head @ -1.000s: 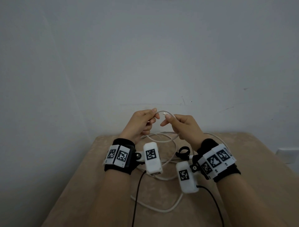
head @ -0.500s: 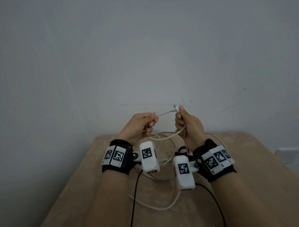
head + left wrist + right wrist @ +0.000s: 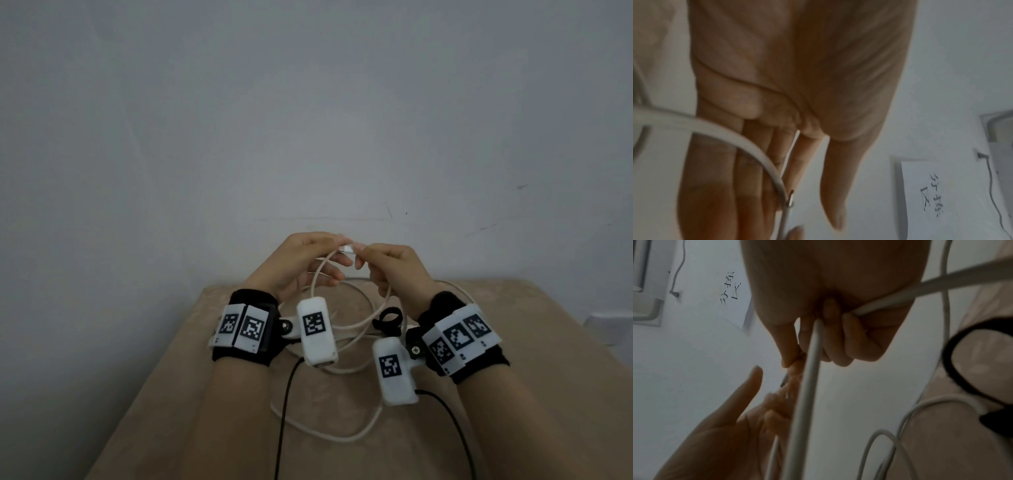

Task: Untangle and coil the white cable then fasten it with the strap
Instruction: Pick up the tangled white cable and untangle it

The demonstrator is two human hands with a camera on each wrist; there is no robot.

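Both hands are raised over the beige table (image 3: 534,346) and meet at the plug end (image 3: 347,248) of the white cable (image 3: 363,323). My right hand (image 3: 366,257) pinches the plug between thumb and forefinger. Its other fingers (image 3: 851,340) curl round a further stretch of the white cable (image 3: 812,363), so a loop hangs between the hands. My left hand (image 3: 329,253) has fairly straight fingers (image 3: 754,186). The white cable (image 3: 756,149) lies across them, and the thumb (image 3: 836,194) stands apart. The black strap (image 3: 388,320) sits looped on the cable near my right wrist. More cable (image 3: 325,435) lies slack on the table.
A bare grey wall rises right behind the table. Black camera leads (image 3: 284,411) trail from both wrists toward me. A wall socket (image 3: 603,323) shows at the right edge. A paper sheet with handwriting (image 3: 931,186) hangs on a wall.
My right hand has brought the plug end down and left to the left hand, closing the cable into a loop. The left hand's pinch has loosened and its fingers have straightened.
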